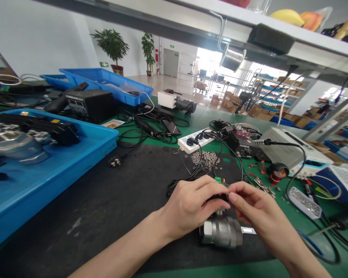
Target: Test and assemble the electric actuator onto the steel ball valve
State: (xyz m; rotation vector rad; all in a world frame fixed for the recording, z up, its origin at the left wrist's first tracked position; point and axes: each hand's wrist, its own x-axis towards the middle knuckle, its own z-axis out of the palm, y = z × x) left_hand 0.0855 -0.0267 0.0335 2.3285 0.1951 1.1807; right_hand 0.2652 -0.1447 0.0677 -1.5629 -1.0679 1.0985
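My left hand [195,200] is closed, thumb and fingers curled round a dark part [217,197] that is mostly hidden. Fingertips of my right hand [251,202] meet it there in a pinch; whatever they hold is too small to make out. Just beneath both hands, a silver metal valve body [222,233] lies on the black mat [104,208], with a flat metal strip [248,230] at its right. A small green circuit board [218,179] shows just beyond my fingers.
Blue trays [104,141] with metal and black parts stand left. Behind the mat's scattered small rings [208,160] lies a white power strip [195,142] with black cables. At right are a bench instrument [295,150], a small tray of tiny parts [305,202] and a soldering iron [343,220].
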